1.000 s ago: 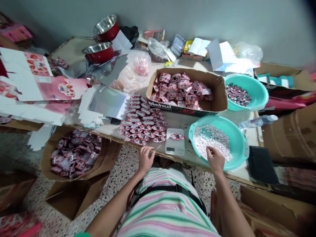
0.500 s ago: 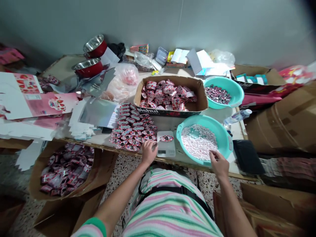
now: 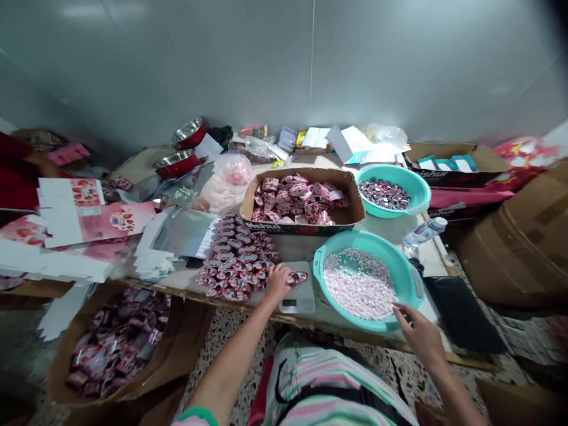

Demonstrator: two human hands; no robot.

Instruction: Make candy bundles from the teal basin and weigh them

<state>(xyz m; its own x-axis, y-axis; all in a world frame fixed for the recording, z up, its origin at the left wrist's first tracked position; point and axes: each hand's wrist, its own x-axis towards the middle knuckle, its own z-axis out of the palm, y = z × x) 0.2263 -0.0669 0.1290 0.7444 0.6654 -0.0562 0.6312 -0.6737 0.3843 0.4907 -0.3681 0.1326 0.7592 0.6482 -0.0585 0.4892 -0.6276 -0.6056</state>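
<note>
My left hand (image 3: 277,284) has its fingers closed on the left end of a red-and-white oval pack (image 3: 297,277) over the white scale (image 3: 304,296). Rows of similar packs (image 3: 235,266) stand close together left of it. My right hand (image 3: 417,328) is at the right front rim of the turquoise basin (image 3: 409,266), thumb and finger close together; whether something small is between them cannot be made out. Small white and pink pieces (image 3: 359,284) cover much of the basin's bottom.
Behind stand a cardboard box of packs (image 3: 248,216) and a second turquoise basin (image 3: 419,192) with dark pieces. A bottle (image 3: 423,232) and a black case (image 3: 464,313) lie right. A carton of packs (image 3: 62,378) sits low left. Part of a person (image 3: 15,171) shows far left.
The view has tilted up and shifted. My left hand has moved from beside the scale onto the pack. My right hand has drawn back from the pieces to the basin's rim.
</note>
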